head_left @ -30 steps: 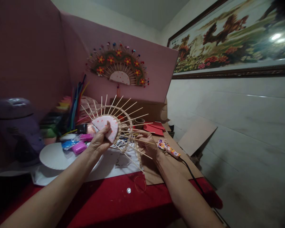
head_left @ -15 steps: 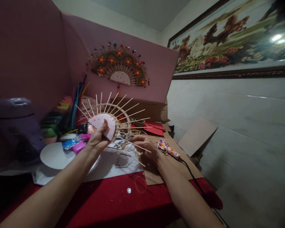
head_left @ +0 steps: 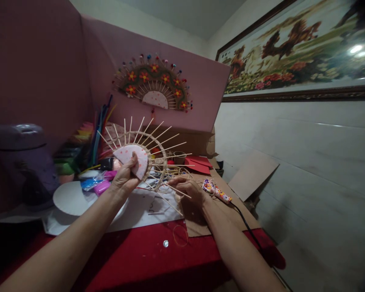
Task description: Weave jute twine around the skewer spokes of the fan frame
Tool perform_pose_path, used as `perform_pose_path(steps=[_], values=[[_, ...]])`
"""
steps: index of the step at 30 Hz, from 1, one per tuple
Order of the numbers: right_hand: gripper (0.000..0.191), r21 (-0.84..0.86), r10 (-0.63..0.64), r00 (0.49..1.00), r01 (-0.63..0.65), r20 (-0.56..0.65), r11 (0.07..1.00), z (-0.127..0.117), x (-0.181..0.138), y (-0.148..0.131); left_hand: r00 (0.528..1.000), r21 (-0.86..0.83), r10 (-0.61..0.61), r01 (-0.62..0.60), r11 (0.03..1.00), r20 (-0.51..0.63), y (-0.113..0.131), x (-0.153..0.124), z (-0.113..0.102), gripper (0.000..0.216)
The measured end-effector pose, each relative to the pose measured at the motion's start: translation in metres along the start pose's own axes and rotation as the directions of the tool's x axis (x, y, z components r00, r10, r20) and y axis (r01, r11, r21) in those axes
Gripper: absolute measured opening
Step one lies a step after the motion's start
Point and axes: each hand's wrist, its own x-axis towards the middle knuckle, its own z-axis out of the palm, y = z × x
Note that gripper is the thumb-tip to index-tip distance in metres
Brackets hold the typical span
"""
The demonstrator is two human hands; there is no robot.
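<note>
My left hand grips a half-round fan frame by its white, pink-dotted centre, with the thumb pressed on the front. Thin wooden sticks fan out from that centre, and a band of brown twine arcs through them partway out. At the lower right sticks is my right hand, its fingers curled together around the twine's loose end, partly hidden. A finished-looking fan with orange flowers and coloured bead tips is on the pink panel behind.
A glue gun with a flowered cover and black cord lies on cardboard at right. Red sheets are behind it. At left are a white plate, bagged clay and a purple bottle. Red cloth covers the front.
The right hand has shifted slightly right and down beside the lower sticks, and the lowest sticks have moved a little. The left hand keeps its grip on the fan frame.
</note>
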Motion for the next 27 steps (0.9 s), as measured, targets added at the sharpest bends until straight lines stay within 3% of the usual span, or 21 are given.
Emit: perform_pose_path(steps=[6, 10, 19, 27], values=[[0.017, -0.082, -0.039, 0.998, 0.035, -0.056, 0.996, 0.001, -0.002, -0.002, 0.997, 0.057, 0.078, -0.078, 0.995, 0.0, 0.001, 0.001, 0.002, 0.032], [0.019, -0.135, -0.071, 0.997, 0.068, -0.019, 0.989, -0.003, 0.002, 0.005, 0.995, 0.072, 0.099, -0.097, 0.993, -0.029, 0.0, 0.0, 0.003, 0.031], [0.028, -0.299, -0.108, 0.994, 0.097, -0.019, 0.949, 0.0, 0.005, 0.009, 0.999, 0.044, 0.037, -0.036, 0.998, -0.018, 0.0, -0.005, 0.007, 0.024], [0.023, -0.148, -0.156, 0.981, 0.138, -0.117, 0.979, -0.007, 0.017, 0.024, 0.996, 0.056, -0.087, 0.085, 0.995, 0.018, -0.002, -0.012, 0.011, 0.042]])
